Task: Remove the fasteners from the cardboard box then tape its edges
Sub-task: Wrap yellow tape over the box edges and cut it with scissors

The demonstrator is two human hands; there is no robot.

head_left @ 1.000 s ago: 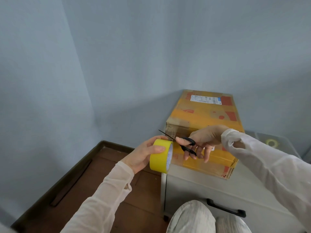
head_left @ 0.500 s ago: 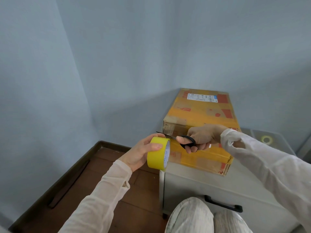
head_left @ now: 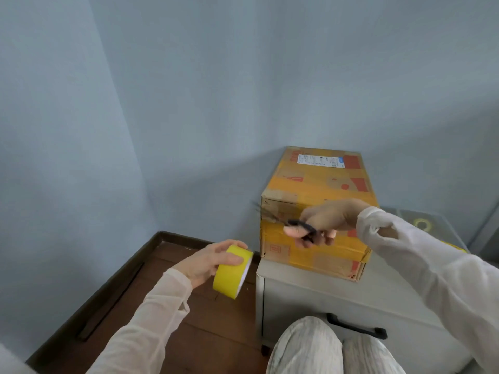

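Head view: we see the cardboard box (head_left: 318, 190) on a white drawer cabinet (head_left: 291, 295), set in a corner of blue walls, with yellow tape strips across its top and front. Our right hand (head_left: 329, 220) hangs before the box's near face, fingers curled through black scissors (head_left: 305, 227). The blades are blurred and point left past the near-left corner. Our left hand (head_left: 208, 261) grips a yellow tape roll (head_left: 232, 275), fingers wrapped over its rim, low and left of the box and apart from it.
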